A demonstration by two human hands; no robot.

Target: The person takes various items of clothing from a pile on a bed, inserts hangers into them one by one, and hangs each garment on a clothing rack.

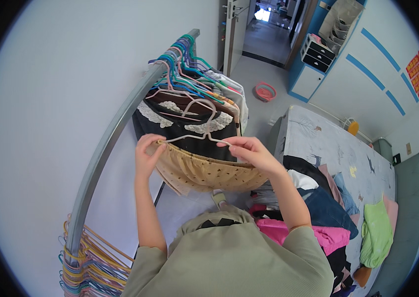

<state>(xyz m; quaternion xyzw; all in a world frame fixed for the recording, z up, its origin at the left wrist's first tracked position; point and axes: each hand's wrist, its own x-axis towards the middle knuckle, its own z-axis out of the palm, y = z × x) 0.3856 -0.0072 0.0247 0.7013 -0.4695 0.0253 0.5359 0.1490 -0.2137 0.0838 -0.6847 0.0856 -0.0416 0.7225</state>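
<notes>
In front of me a pale clothes hanger is held up by its two arms, hook upward. A tan skirt with small dark spots and a gathered waistband hangs below it. My left hand pinches the waistband's left corner, at the hanger's left end. With thumb and fingers closed, my right hand grips the hanger's right arm; the skirt's right corner is partly hidden behind that hand and forearm. Just beyond the hanger, a black garment with white lace collar pieces hangs on the rack.
A grey metal clothes rail runs along my left, with garments on hangers at its far end and many bare hangers near me. To my right, a bed carries piled clothes, including a pink garment and a green one. A pink basin sits on the floor.
</notes>
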